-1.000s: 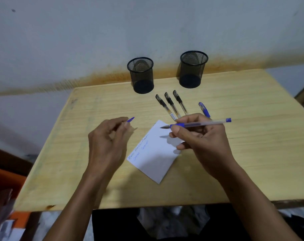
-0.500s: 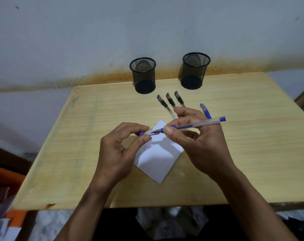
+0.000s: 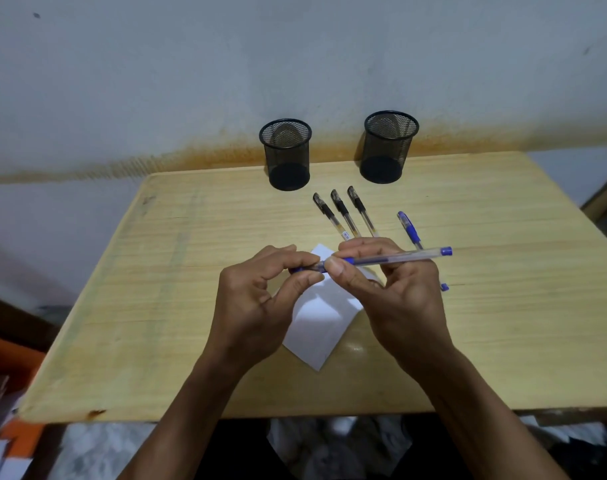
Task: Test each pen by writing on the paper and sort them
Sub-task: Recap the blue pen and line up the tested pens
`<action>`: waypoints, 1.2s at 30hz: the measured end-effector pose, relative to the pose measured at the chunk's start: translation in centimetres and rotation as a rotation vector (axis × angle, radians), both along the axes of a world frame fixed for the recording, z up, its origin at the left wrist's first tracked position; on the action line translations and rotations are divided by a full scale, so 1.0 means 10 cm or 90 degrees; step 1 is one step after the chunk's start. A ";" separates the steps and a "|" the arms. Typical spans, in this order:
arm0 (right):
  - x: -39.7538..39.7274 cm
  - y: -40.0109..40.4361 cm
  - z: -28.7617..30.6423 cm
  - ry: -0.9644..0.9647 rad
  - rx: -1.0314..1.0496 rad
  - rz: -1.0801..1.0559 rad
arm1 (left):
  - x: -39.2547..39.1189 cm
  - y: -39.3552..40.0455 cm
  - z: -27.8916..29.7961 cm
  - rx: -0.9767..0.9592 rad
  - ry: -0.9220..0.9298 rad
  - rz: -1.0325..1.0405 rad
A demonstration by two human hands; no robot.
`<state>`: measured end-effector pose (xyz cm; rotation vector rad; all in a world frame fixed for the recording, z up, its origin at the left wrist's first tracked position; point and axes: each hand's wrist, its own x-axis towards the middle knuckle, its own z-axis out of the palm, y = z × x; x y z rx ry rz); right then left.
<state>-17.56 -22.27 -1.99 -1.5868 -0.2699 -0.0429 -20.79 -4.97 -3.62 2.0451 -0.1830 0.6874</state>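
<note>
My right hand grips a clear blue pen held level above the white paper. My left hand pinches the pen's blue cap, which sits over the pen's tip. Three capped black pens lie side by side behind my hands. Another blue pen lies to their right, partly hidden behind my right hand. The writing on the paper is hidden by my left hand.
Two black mesh pen cups stand at the back of the wooden table against the wall. An orange object sits beside the table on the left.
My left hand moved right with the blue cap, met the pen tip and slid the cap onto it. My right hand kept the pen and turned it slightly.
</note>
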 end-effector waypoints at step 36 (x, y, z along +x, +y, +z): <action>0.92 -0.78 -0.32 0.055 -0.630 -0.328 | 0.65 -0.16 -0.08 0.149 0.164 0.066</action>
